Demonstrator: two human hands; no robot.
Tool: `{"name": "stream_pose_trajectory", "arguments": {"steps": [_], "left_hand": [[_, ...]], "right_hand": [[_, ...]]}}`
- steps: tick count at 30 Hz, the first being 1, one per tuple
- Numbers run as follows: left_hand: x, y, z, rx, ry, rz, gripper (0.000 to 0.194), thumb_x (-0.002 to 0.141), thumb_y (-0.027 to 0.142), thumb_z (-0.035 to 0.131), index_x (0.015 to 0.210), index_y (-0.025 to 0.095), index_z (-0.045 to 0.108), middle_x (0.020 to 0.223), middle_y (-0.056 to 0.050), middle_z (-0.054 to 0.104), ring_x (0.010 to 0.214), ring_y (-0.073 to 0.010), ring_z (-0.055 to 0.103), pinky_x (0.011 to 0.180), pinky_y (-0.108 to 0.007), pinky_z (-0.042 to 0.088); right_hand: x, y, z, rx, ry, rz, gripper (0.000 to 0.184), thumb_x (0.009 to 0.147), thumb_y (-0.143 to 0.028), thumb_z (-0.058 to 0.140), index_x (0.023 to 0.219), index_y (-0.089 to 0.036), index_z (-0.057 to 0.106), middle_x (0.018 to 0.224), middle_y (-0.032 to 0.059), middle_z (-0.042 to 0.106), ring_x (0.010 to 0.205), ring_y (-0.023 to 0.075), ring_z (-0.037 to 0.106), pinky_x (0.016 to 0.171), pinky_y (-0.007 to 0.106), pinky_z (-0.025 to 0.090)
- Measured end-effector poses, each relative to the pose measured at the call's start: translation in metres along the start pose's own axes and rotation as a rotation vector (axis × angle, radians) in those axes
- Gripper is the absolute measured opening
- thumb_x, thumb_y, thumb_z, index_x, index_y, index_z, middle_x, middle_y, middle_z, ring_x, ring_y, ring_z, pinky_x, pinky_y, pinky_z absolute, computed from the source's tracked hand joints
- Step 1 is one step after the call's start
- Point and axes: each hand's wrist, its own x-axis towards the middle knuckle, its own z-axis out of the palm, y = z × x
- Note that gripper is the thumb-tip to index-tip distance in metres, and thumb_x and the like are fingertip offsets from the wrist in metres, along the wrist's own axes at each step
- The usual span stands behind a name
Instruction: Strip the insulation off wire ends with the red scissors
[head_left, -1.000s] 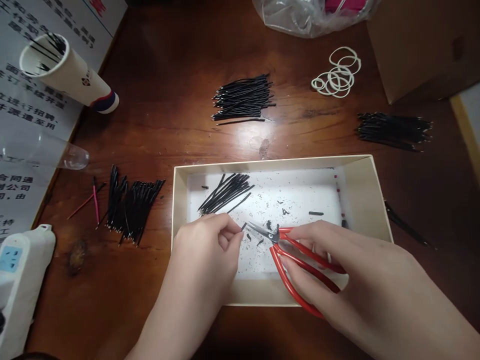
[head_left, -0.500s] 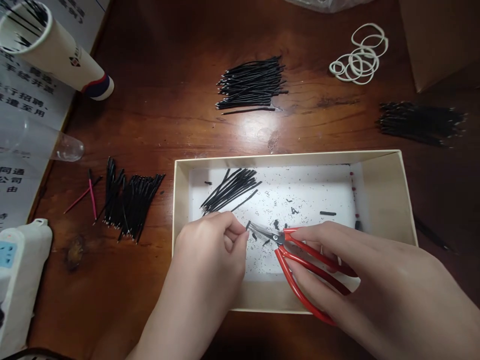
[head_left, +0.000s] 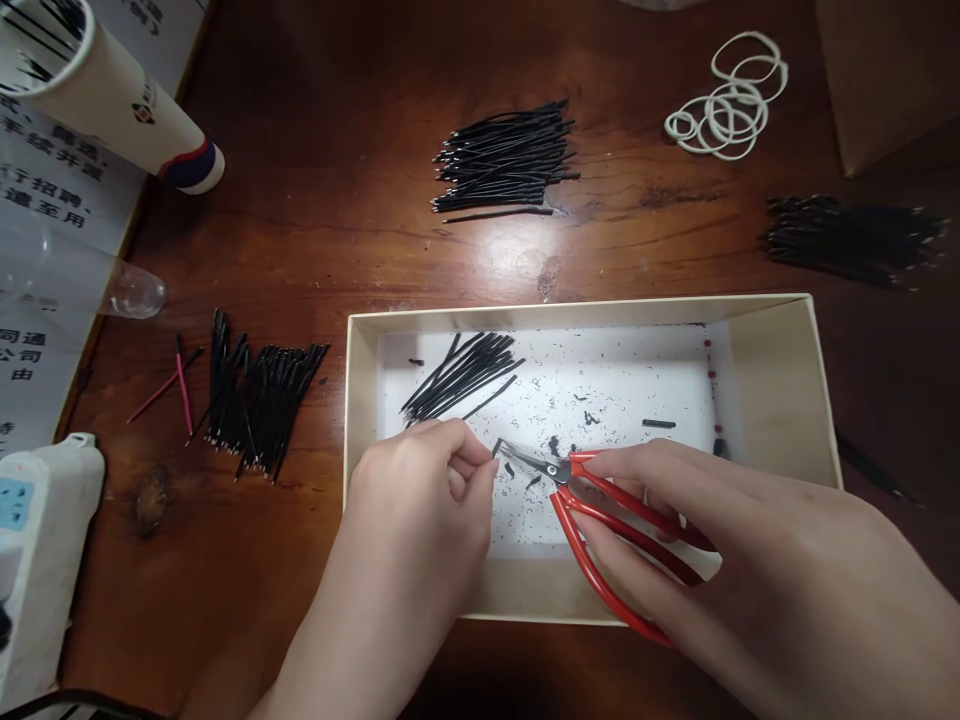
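Note:
My left hand point(head_left: 420, 510) pinches a short black wire point(head_left: 496, 447) between thumb and forefinger, only its tip showing. My right hand point(head_left: 720, 545) grips red-handled scissors point(head_left: 600, 525); their blade tips meet the wire's end over the shallow cream box point(head_left: 780, 370). Inside the box lie a small bundle of black wires point(head_left: 461, 377) at the back left and many tiny black offcuts point(head_left: 585, 415) on the white floor.
On the wooden table sit piles of black wires to the left point(head_left: 259, 405), behind the box point(head_left: 506, 160) and far right point(head_left: 851, 238). White rubber bands point(head_left: 724, 105), a tipped paper cup point(head_left: 112, 95), a clear plastic cup point(head_left: 75, 280), a white power strip point(head_left: 37, 540) and a cardboard box point(head_left: 885, 80) surround them.
The view has shifted down and slightly left, so the table items sit higher in frame. Both hands stay together; the scissor tips have closed in on the wire's end.

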Motion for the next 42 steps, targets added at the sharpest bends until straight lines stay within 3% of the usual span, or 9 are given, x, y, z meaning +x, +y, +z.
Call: {"name": "stream_pose_trajectory", "arguments": {"steps": [10,15,21,27,31,35,42], "left_hand": [[-0.001,0.000,-0.001,-0.012,-0.013,-0.031,0.021,0.064,0.003,0.061,0.054,0.021,0.063,0.041,0.007,0.058,0.033,-0.0103,0.050,0.035,-0.020,0.036],[0.000,0.004,-0.004,0.047,-0.152,-0.181,0.020,0.069,0.006,0.062,0.056,0.020,0.064,0.046,0.006,0.061,0.040,-0.0103,0.054,0.041,-0.020,0.039],[0.000,0.005,-0.005,0.031,-0.191,-0.225,0.018,0.072,0.009,0.061,0.058,0.020,0.064,0.049,0.005,0.063,0.043,-0.0106,0.054,0.045,-0.021,0.038],[0.001,0.004,-0.005,0.039,-0.190,-0.207,0.018,0.073,0.009,0.061,0.059,0.019,0.064,0.049,0.004,0.061,0.044,-0.0105,0.053,0.044,-0.021,0.036],[0.000,0.004,-0.005,0.045,-0.193,-0.201,0.017,0.073,0.009,0.060,0.060,0.019,0.065,0.050,0.003,0.061,0.045,-0.0108,0.053,0.045,-0.022,0.036],[-0.001,0.004,-0.005,0.057,-0.192,-0.196,0.017,0.072,0.008,0.060,0.061,0.019,0.066,0.050,0.003,0.060,0.045,-0.0108,0.052,0.045,-0.022,0.034],[0.000,0.003,-0.005,0.069,-0.166,-0.152,0.018,0.073,0.009,0.063,0.059,0.019,0.064,0.049,0.004,0.060,0.044,-0.0100,0.052,0.044,-0.021,0.035]], "right_hand": [[0.000,0.000,-0.001,-0.112,-0.024,-0.099,0.011,0.087,-0.028,0.057,0.077,-0.025,0.061,0.062,-0.0007,0.063,0.047,0.0140,0.054,0.042,0.024,0.035],[-0.002,-0.001,-0.003,-0.149,-0.029,-0.094,0.012,0.088,-0.026,0.054,0.080,-0.024,0.062,0.062,-0.0021,0.062,0.048,0.0130,0.054,0.043,0.023,0.037],[0.000,-0.002,-0.004,-0.210,0.021,-0.156,0.015,0.086,-0.023,0.050,0.074,-0.024,0.058,0.056,-0.0038,0.057,0.044,0.0124,0.051,0.038,0.022,0.032],[0.002,-0.010,-0.004,-0.349,0.047,-0.206,0.015,0.080,-0.019,0.050,0.067,-0.026,0.046,0.051,-0.0046,0.053,0.038,0.0137,0.048,0.033,0.024,0.027],[0.000,-0.015,-0.004,-0.447,-0.019,-0.200,0.021,0.072,-0.013,0.054,0.068,-0.028,0.039,0.049,-0.0061,0.050,0.035,0.0154,0.044,0.031,0.026,0.020],[-0.002,-0.017,-0.003,-0.407,-0.064,-0.204,0.019,0.075,-0.012,0.046,0.067,-0.027,0.037,0.046,-0.0070,0.043,0.030,0.0142,0.037,0.031,0.027,0.014],[0.000,-0.019,-0.001,-0.372,-0.061,-0.212,0.019,0.078,-0.012,0.042,0.068,-0.027,0.036,0.048,-0.0070,0.041,0.031,0.0132,0.036,0.033,0.026,0.015]]}}
